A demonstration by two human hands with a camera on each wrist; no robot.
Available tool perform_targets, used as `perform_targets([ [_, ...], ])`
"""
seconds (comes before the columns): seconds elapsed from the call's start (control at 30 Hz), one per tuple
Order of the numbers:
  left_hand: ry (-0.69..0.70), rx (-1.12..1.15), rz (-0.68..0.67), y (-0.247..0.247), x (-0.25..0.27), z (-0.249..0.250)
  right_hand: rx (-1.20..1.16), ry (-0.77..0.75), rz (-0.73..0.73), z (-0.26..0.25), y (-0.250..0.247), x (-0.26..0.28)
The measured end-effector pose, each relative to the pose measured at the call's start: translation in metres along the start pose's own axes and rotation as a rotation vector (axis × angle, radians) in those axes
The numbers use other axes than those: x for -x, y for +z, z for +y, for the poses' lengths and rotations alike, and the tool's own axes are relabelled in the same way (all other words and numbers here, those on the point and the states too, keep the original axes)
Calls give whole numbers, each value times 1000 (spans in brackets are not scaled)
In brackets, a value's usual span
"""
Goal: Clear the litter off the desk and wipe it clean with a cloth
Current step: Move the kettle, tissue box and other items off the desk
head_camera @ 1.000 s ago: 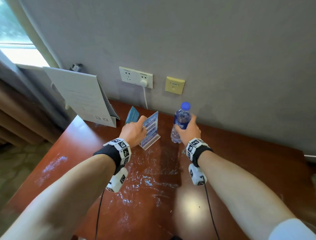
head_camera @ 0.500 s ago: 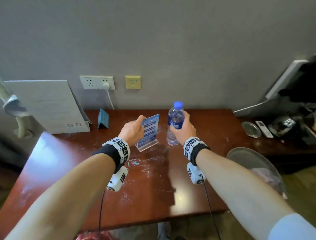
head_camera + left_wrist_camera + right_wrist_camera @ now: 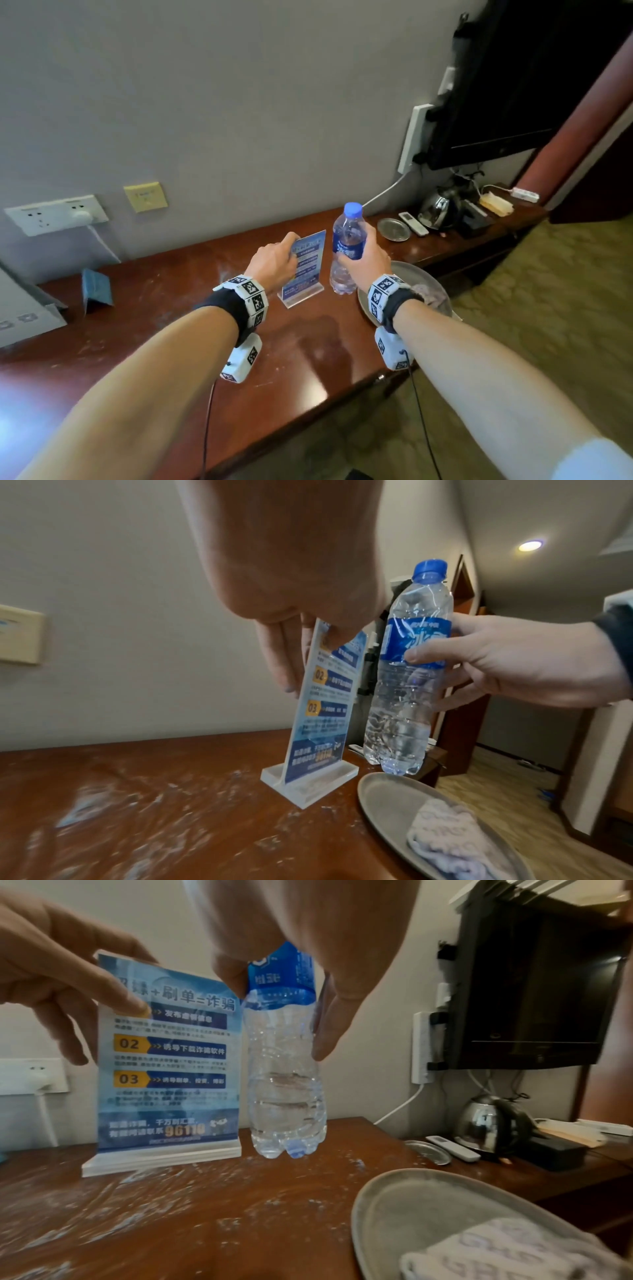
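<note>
1. Desk [image 3: 178,329] of reddish-brown wood stands against the grey wall, its top streaked with white smears and powder [image 3: 103,1199].
2. Your left hand [image 3: 274,262] pinches the upper edge of the acrylic sign stand [image 3: 305,270], thumb on the printed face, fingers [image 3: 279,653] behind it; the stand is upright, and its clear base looks to sit on the desk.
3. Your right hand [image 3: 363,258] wraps around the blue label of the water bottle [image 3: 346,246], thumb in front and fingers curled behind. The bottle is upright, capped and lifted just clear of the desk (its foot hangs above the surface in the right wrist view), just beside the sign stand.
4. Near the desk's right edge lies a grey tray [image 3: 394,1199] with a pale folded cloth [image 3: 514,1250] on it.
5. Further right are a small metal dish [image 3: 394,229], a white remote [image 3: 413,223] and a steel kettle [image 3: 436,209].
6. At the left, a small blue folded card [image 3: 97,289] stands on the desk.
</note>
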State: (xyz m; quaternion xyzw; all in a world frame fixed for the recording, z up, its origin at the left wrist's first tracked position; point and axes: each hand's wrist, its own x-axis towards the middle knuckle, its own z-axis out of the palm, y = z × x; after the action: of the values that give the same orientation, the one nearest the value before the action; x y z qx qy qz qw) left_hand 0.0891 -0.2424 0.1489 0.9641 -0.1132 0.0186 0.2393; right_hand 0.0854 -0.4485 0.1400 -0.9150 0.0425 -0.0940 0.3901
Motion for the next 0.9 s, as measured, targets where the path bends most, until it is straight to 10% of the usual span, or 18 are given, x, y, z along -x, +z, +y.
perform_targets([
  [0.9,239,39,-128,225,-220,438,-79,281,131,362,-349,-129],
])
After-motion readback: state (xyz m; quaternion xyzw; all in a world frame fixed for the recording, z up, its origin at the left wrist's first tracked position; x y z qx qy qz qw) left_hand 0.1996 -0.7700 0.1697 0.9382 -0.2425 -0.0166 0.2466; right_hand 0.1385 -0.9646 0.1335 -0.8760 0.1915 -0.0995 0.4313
